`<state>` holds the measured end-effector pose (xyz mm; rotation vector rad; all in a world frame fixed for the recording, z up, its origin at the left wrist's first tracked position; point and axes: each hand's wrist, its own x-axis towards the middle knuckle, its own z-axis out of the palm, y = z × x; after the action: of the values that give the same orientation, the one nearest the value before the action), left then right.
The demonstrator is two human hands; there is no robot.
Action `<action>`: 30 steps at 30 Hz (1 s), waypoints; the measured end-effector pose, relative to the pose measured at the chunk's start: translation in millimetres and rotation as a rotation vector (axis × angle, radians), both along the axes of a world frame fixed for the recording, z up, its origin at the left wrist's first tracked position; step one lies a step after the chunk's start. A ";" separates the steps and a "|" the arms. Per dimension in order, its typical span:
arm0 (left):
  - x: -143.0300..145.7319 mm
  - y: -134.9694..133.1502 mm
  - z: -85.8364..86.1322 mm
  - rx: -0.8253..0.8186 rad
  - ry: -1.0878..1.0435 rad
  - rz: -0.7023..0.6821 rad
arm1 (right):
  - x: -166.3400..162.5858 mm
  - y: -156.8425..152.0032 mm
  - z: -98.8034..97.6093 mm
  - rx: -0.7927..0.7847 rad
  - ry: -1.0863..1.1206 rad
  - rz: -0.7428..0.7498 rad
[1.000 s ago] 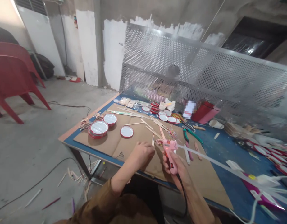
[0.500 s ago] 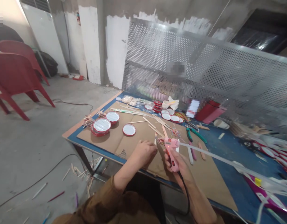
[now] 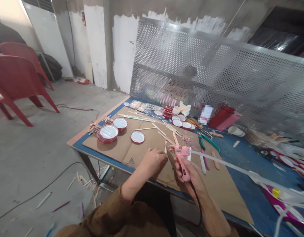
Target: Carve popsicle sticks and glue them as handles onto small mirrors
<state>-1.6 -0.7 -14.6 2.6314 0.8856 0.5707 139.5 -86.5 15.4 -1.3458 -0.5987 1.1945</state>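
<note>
A pink glue gun [image 3: 183,153] is in my right hand [image 3: 189,171], its nozzle pointing left and a long clear glue stick [image 3: 223,162] running out of its back. My left hand [image 3: 155,161] is closed just left of the nozzle, fingers curled down over the cardboard [image 3: 147,144]. A short pale strip [image 3: 165,146] shows just beyond its fingertips; I cannot tell whether the fingers hold it. Farther left lie a round red-rimmed white disc [image 3: 137,137] and two small drum-like pieces [image 3: 108,132] with wooden sticks attached.
Loose wooden sticks [image 3: 164,137], green-handled pliers [image 3: 211,144] and more red-rimmed discs [image 3: 177,122] lie beyond my hands. A perforated metal panel [image 3: 216,65] stands behind the table. Red chairs [image 3: 18,79] stand at left, with scattered sticks and pens on the floor.
The whole view has shifted very slightly. My hands and the glue gun keep nearly the same place over the cardboard.
</note>
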 end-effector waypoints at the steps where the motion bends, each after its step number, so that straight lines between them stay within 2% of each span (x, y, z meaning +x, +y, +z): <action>1: -0.3 -0.1 0.6 -0.001 0.002 -0.001 | 0.3 -0.1 -0.5 0.001 0.004 0.000; 30: -1.1 -1.0 1.2 -0.027 -0.025 0.008 | -3.2 -5.0 -1.4 0.015 0.044 0.000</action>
<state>-2.7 -1.7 -13.4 2.5915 0.8910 0.5887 136.3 -91.5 14.0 -1.3040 -0.5756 1.2148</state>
